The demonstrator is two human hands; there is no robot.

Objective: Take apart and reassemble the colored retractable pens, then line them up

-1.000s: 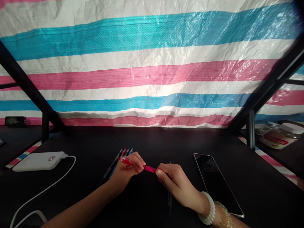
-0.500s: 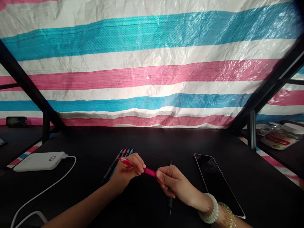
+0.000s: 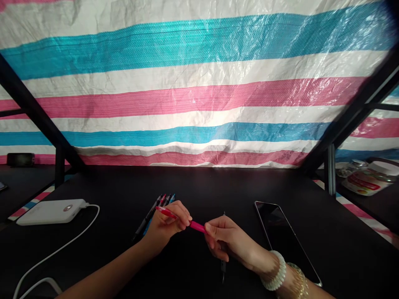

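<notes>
A pink-red pen (image 3: 197, 226) is held between both hands above the black table (image 3: 199, 182). My left hand (image 3: 170, 220) pinches its middle, with the clear end sticking out to the left. At its right end, my right hand (image 3: 222, 236) grips the pen between thumb and fingers. Several pens (image 3: 146, 220) with dark, pink and blue parts lie together behind and left of my left hand. A dark pen (image 3: 223, 270) rests on the table beneath my right hand, partly hidden by it.
A phone (image 3: 286, 236) lies right of my right hand. On the left, a white power bank (image 3: 51, 211) trails a white cable (image 3: 73, 240). Black frame bars stand at both sides before a striped sheet (image 3: 199, 99). A jar (image 3: 370, 178) sits far right.
The fingers of my right hand have shifted very slightly on the pen. Otherwise both hands and the pen are nearly where they were.
</notes>
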